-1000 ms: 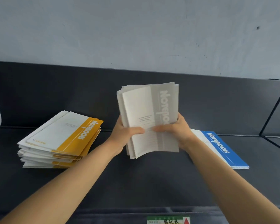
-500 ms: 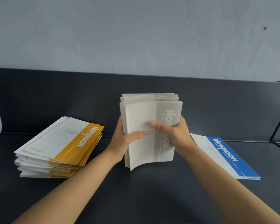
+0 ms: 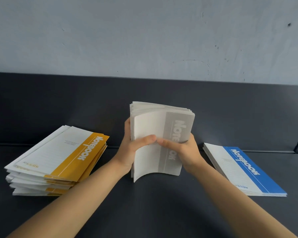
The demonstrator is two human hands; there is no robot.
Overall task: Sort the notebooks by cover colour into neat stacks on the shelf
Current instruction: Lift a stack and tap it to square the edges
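Bundle of thin grey-cover paper notebooks (image 3: 162, 122), left hand (image 3: 130, 152) and right hand (image 3: 187, 152) gripping its sides: light, floppy, covers probably slick, so squeeze mid-height.

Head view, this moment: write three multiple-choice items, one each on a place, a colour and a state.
1. Relative to the held bundle, where does the blue-banded stack lie?
A) left of it
B) right of it
C) on top of it

2. What band colour has the tall stack left of the bundle?
A) green
B) red
C) yellow

3. How is the bundle held?
A) flat in one palm
B) upright, gripped from both sides
C) hanging from one corner

Answers:
1 B: it lies flat on the shelf beyond the right hand.
2 C: its top cover shows a yellow band.
3 B: left hand and right hand grip its sides, thumbs on the front cover.
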